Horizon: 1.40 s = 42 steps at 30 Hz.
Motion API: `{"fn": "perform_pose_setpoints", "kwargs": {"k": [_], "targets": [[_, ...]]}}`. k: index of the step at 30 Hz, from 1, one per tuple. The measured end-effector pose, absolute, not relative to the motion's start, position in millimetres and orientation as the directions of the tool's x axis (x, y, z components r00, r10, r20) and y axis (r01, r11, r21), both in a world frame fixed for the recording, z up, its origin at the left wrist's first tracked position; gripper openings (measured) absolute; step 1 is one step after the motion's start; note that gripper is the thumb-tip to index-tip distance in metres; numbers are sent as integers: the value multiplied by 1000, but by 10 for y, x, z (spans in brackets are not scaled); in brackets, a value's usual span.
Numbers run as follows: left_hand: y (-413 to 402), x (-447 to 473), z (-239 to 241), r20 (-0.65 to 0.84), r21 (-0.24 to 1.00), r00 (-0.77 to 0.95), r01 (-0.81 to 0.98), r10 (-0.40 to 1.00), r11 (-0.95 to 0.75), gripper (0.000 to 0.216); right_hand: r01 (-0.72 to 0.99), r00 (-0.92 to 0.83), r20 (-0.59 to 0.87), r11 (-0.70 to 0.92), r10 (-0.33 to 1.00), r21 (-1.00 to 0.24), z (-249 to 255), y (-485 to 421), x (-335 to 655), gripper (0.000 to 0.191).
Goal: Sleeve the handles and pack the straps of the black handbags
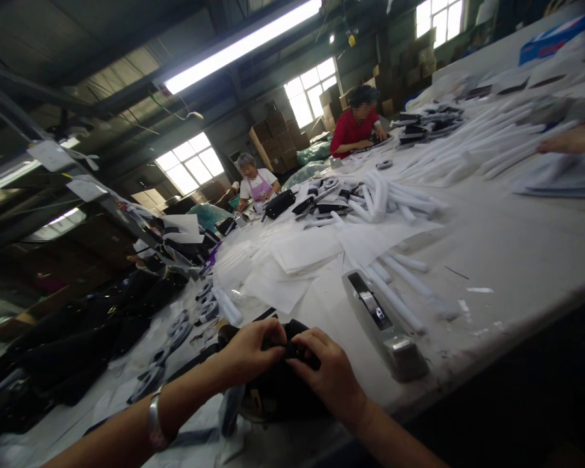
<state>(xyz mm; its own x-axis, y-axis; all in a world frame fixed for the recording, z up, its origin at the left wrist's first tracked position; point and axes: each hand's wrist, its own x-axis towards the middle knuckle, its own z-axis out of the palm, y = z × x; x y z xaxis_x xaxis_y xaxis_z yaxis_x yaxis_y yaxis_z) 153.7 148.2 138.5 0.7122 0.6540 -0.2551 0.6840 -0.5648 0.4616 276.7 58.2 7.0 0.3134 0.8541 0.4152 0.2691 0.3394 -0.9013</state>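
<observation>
A black bag [280,396] with metal-coloured fittings sits on the near part of the table, below my hands. My left hand [256,348] reaches in from the left, a silver bangle on its wrist, and its fingers pinch a small dark part at the bag's top. Opposite it, my right hand [329,374] pinches at the same spot, thumb and fingertips almost meeting those of the left. The exact part between the fingers is too dark to make out. Right of my hands stands a grey tape dispenser [385,325].
White paper sheets [305,250] and white tubes [400,286] lie ahead. Farther off are black-and-white pieces [322,201]. A person in red [348,133] and one in a lilac apron [258,185] sit across the table. Another person's hand [575,138] is at right. Dark bags [78,344] pile up left.
</observation>
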Motion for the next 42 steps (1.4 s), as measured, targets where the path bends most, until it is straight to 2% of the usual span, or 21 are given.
{"fn": "perform_pose_setpoints", "kwargs": {"k": [5,8,13,15,19,21,23,26,29,35,42], "targets": [[1488,1414,1313,-159,435,758,629,632,-645,38,336,349,349,231,870,-913,147,552,2740,26],[1480,1345,1275,-131,439,790,588,599,-680,39,341,341,304,184,889,-922,229,503,2757,27],[1437,1270,1225,-105,400,820,553,563,-730,32,132,328,139,100,934,-986,307,473,2842,13],[1409,1253,1222,-83,381,824,546,561,-746,32,32,286,59,52,956,-998,296,504,2871,13],[1353,1240,1229,-48,392,844,508,534,-767,30,-40,188,21,29,982,-999,283,578,2898,14],[1329,1245,1224,-47,382,854,494,517,-781,29,4,165,22,21,986,-1000,319,588,2900,11],[1304,1260,1211,-39,321,850,508,525,-799,33,102,165,29,13,986,-995,381,572,2905,8],[1264,1297,1190,-2,214,843,525,537,-824,24,265,171,52,5,984,-964,481,515,2925,7],[1225,1326,1180,27,180,857,501,514,-846,20,349,157,53,-5,986,-937,542,448,2956,9],[1198,1330,1154,61,185,867,478,495,-859,22,363,150,36,-22,988,-931,544,387,2996,10],[1223,1361,1103,46,154,875,471,482,-869,18,352,71,-58,-79,996,-933,669,409,3081,11]]}}
